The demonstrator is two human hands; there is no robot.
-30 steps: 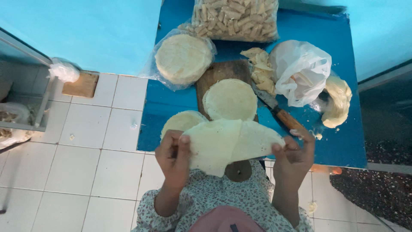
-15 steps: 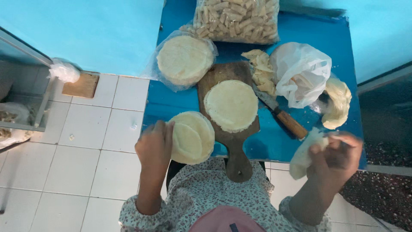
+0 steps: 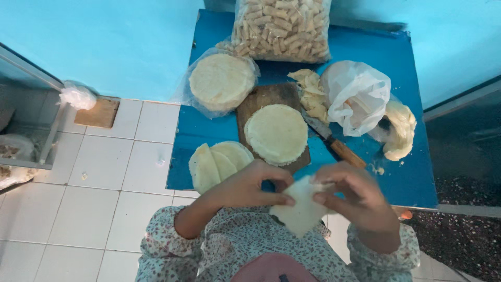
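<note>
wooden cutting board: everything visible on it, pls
The wooden cutting board is dark brown and worn, lying flat on the blue table. A round stack of pale flat wrappers covers most of it. A knife lies along its right edge. Its near end is hidden behind the hands.

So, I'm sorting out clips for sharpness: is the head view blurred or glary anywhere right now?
Head view: light is even and soft, with no harsh glare. The left hand and right hand on the pale sheet look slightly soft, while the cutting board and knife read clearly.
</note>
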